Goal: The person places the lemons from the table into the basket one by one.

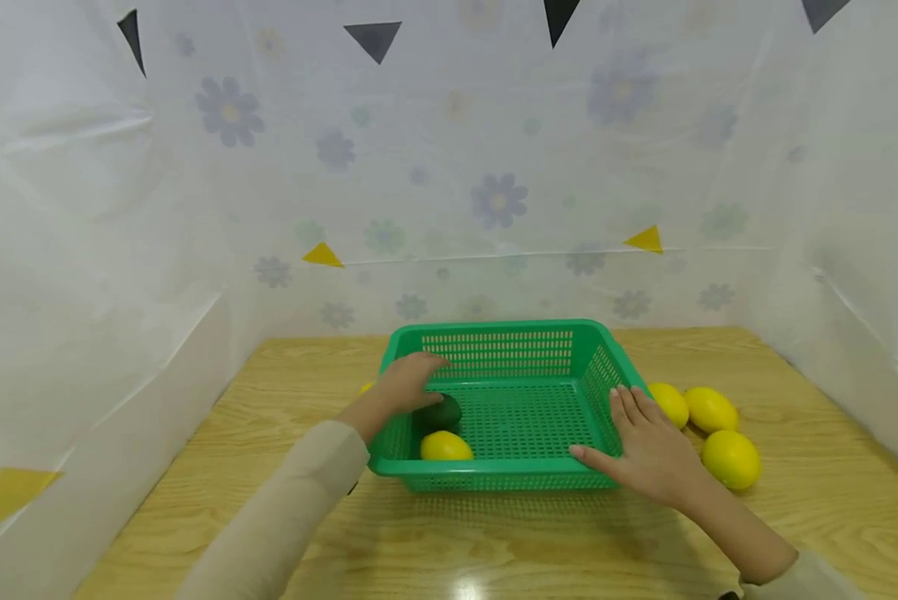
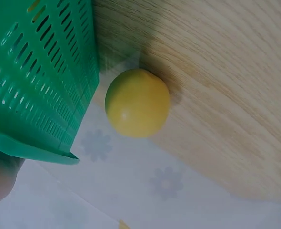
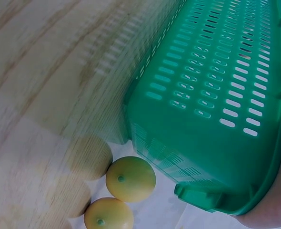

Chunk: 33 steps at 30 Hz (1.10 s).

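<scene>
A green plastic basket with slotted walls stands on the table. Inside its left end lie a dark green avocado and a yellow lemon. My left hand reaches over the left rim, fingers and thumb spread apart; its thumb overlaps the avocado in the head view. My right hand rests on the right rim with straight fingers over the wall and the thumb along the front corner. In the left wrist view, part of the left hand shows below the rim.
Right of the basket, three lemons sit close together on the wooden table. One more lemon lies outside the basket's left wall, mostly hidden in the head view. A flower-patterned white sheet surrounds the table's back and sides.
</scene>
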{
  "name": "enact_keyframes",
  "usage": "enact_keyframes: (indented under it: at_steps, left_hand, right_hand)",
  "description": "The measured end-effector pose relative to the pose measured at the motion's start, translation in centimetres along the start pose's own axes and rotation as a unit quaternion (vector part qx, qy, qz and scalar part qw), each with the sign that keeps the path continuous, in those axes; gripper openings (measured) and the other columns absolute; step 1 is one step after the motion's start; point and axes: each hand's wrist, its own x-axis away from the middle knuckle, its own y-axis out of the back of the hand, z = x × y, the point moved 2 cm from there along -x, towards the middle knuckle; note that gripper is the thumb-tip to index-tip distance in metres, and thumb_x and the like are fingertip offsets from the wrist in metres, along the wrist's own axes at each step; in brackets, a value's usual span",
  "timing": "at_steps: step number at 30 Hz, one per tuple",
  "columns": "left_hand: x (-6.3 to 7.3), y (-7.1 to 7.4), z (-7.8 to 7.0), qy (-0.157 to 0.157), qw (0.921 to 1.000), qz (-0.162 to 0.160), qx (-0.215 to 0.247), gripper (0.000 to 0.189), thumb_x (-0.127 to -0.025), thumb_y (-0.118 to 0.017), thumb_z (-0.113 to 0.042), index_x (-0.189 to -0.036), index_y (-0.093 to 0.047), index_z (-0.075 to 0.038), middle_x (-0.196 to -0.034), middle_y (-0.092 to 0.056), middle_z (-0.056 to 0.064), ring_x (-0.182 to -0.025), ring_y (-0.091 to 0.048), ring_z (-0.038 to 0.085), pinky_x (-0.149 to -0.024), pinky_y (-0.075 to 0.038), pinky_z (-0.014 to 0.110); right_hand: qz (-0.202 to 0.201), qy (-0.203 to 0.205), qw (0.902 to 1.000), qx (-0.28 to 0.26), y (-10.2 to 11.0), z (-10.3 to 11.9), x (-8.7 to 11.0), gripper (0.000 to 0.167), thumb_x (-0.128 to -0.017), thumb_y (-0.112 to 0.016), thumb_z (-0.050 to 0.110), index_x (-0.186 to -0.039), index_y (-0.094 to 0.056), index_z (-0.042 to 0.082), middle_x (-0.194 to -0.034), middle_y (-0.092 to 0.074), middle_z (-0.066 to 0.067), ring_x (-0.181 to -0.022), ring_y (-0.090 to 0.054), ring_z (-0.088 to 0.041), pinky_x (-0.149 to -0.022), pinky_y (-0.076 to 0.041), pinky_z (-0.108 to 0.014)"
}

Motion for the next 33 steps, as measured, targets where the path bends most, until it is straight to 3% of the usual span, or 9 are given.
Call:
enact_keyframes:
  at_steps: [5, 11, 18, 33]
  left_hand:
    - [0.6, 0.3, 1.1, -0.001, 0.9966, -0.071, 0.042, 0.048, -0.087, -0.066, -0.019, -0.129, -0.052, -0.001, -0.132, -0.052, 0.018, -0.126, -0.046, 0.033, -0.103, -0.041, 0.046]
    - [1.4, 0.7, 2.4, -0.004, 0.9856, -0.156, 0.065, 0.044, -0.088, -0.065, -0.019, -0.125, -0.054, 0.001, -0.131, -0.051, 0.020, -0.122, -0.049, 0.034, -0.099, -0.044, 0.046]
    - [2.3, 1.0, 3.7, 0.040, 0.9791, -0.172, 0.100, 0.046, -0.091, -0.060, -0.023, -0.130, -0.050, 0.000, -0.136, -0.047, 0.020, -0.126, -0.045, 0.035, -0.102, -0.041, 0.049]
    - [3.7, 0.4, 6.4, 0.062, 0.9668, -0.208, 0.136, 0.048, -0.091, -0.060, -0.025, -0.129, -0.051, 0.002, -0.134, -0.050, 0.021, -0.125, -0.045, 0.037, -0.102, -0.039, 0.052]
  right_hand:
    - [-0.001, -0.002, 1.0000, 0.000, 0.1, 0.1, 0.0, 0.099, -0.085, -0.049, 0.063, -0.140, -0.024, -0.016, -0.146, -0.020, -0.035, -0.135, -0.017, -0.051, -0.109, -0.018, -0.059]
    - [-0.005, 0.000, 1.0000, 0.001, 0.1, 0.2, 0.1, 0.098, -0.085, -0.049, 0.063, -0.140, -0.024, -0.015, -0.146, -0.021, -0.035, -0.135, -0.017, -0.051, -0.109, -0.019, -0.059]
    - [-0.009, 0.002, 0.9999, 0.005, 0.0, 0.0, 0.0, 0.098, -0.085, -0.049, 0.063, -0.139, -0.025, -0.016, -0.146, -0.021, -0.034, -0.135, -0.018, -0.051, -0.110, -0.018, -0.058]
    - [-0.007, 0.002, 1.0000, 0.004, 0.0, 0.0, 0.0, 0.098, -0.085, -0.049, 0.063, -0.139, -0.025, -0.015, -0.146, -0.022, -0.034, -0.135, -0.018, -0.051, -0.109, -0.019, -0.059]
